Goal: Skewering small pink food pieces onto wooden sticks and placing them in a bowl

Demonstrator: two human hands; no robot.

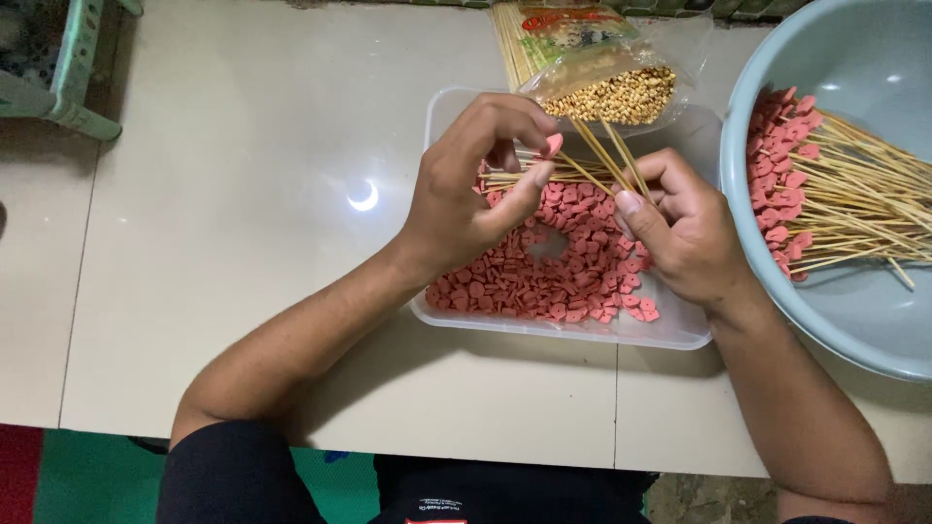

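Observation:
My left hand [476, 184] pinches a small pink heart-shaped slice [552, 145] between thumb and fingertips, above a clear shallow tray [621, 332] filled with several pink slices [544, 281]. My right hand [680, 228] grips a few thin bamboo skewers [607, 155] that point up and left toward the held slice. Some loose skewers [524, 177] lie across the tray under my left hand. The slice sits close to a skewer tip.
A pale blue basin [777, 87] at the right holds several skewers tipped with pink slices [835, 194]. An open plastic bag of bamboo skewers [602, 68] lies behind the tray. A green plastic stool [68, 68] stands at the upper left. The white tabletop [243, 194] ends near my body.

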